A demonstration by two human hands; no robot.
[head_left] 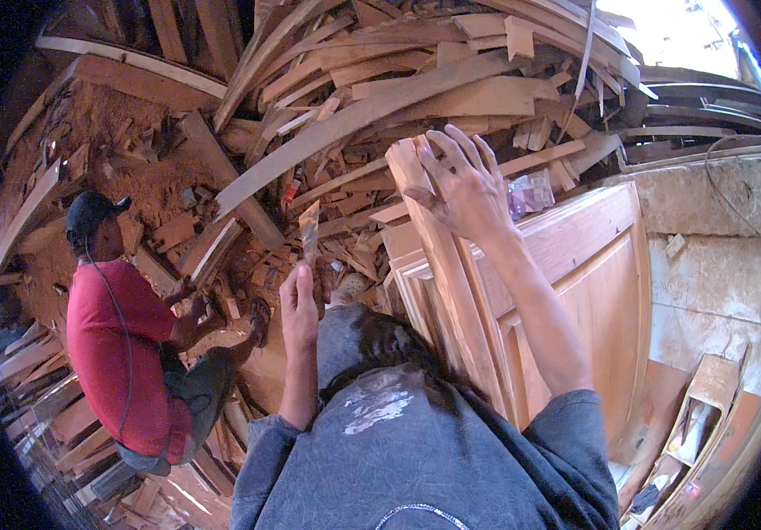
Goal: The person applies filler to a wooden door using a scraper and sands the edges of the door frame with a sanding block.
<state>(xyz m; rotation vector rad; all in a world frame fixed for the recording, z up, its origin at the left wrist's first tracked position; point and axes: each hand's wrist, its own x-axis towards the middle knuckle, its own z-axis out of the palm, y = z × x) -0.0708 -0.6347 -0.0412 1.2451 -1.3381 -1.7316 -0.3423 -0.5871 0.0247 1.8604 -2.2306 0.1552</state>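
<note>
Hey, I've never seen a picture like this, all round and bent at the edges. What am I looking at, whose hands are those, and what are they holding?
This is one view from a wide fisheye camera worn on a person's head, looking down, so straight edges curve. The grey shirt at the bottom is the wearer's own.

Their left hand holds a thin flat tool or strip; which one is hard to tell.

Their right hand rests on the top edge of a pale panelled wooden door standing upright.

Behind lies a big heap of curved wooden offcuts on reddish sawdust.

At left, another person in a red shirt crouches, working.
</note>
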